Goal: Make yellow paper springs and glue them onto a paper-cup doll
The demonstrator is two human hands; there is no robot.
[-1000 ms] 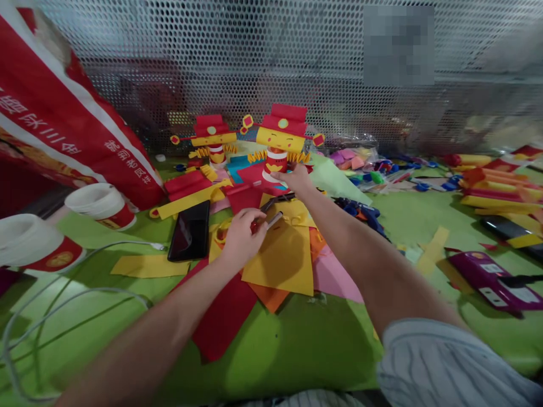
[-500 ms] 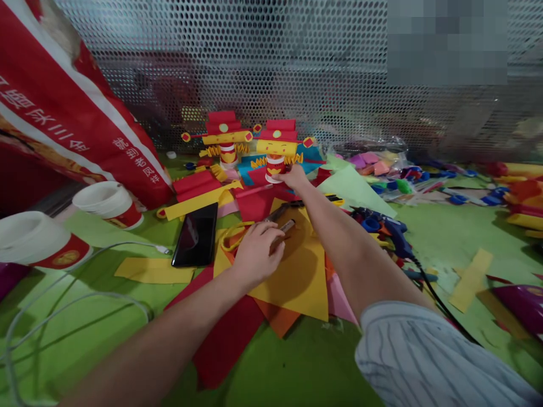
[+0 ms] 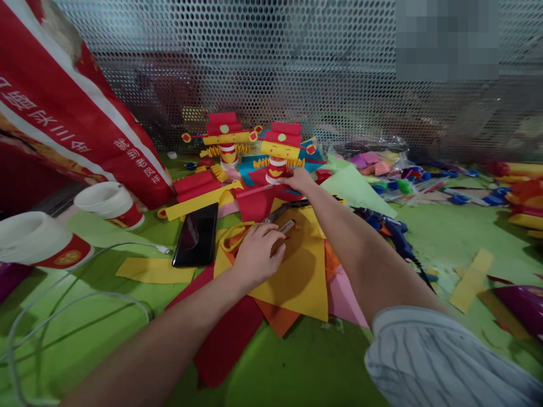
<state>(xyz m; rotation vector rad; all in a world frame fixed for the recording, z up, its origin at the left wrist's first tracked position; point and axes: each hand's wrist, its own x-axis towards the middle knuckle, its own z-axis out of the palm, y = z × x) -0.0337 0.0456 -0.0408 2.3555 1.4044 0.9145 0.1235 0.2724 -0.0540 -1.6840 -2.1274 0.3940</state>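
Note:
Two paper figures with red hats and yellow faces stand at the back: the right figure (image 3: 280, 148) and the left figure (image 3: 224, 138). At the base of the right one, the fingers of my right hand (image 3: 300, 180) are closed on its lower edge. My left hand (image 3: 259, 254) rests with curved fingers around a marker (image 3: 287, 226), over yellow paper (image 3: 303, 277). Yellow-handled scissors (image 3: 231, 237) lie beside that hand, partly hidden by it. Red paper (image 3: 229, 333) and orange paper stick out from under the yellow sheet.
A black phone (image 3: 196, 234) lies left of the papers. Two white cups (image 3: 104, 200) and a white cable (image 3: 95, 297) are at the left, before a red bag (image 3: 85, 107). A blue glue gun (image 3: 392, 232) lies right of my forearm. Clay packets sit behind.
My right hand and the right figure have shifted slightly to the right. The left hand stays almost in place.

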